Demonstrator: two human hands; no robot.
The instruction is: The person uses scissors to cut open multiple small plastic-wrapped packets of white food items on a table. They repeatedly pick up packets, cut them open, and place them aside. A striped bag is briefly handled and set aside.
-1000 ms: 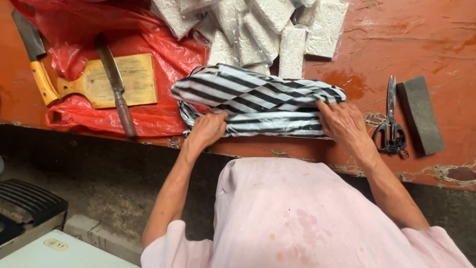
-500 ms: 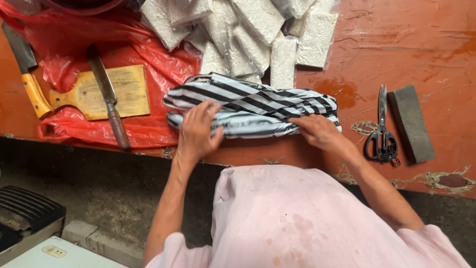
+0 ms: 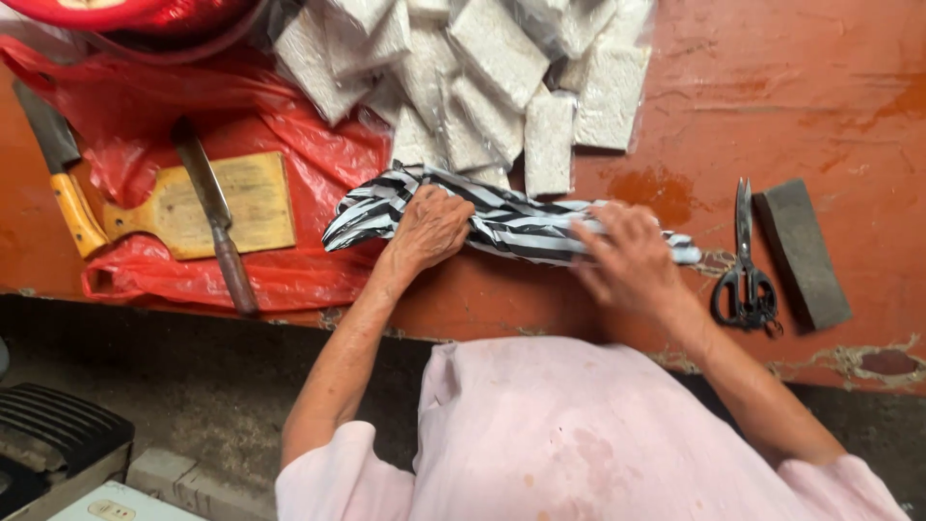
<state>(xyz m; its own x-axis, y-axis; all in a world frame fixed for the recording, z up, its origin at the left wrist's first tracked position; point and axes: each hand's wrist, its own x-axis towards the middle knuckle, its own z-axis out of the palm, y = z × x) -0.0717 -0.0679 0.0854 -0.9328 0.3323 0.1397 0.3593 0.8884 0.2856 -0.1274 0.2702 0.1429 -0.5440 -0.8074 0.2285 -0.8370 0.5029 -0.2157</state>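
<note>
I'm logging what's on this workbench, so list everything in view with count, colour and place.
Striped bag: one, black and white, bunched flat at the table's middle front, under both hands.
White blocks in clear wrap: a heap, count unclear, top middle.
Red plastic sheet: one, left part of the table.
Wooden board: one, pale brown, on the red sheet.
Knife: one, dark blade, brown handle, lying across the board.
Cleaver: one, dark blade, yellow handle, far left.
Scissors: one pair, black, right.
Sharpening stone: one, grey, right of the scissors.
Table: one, worn orange-red.
Left hand: pressing on the bag's left part.
Right hand: pressing on the bag's right part.
</note>
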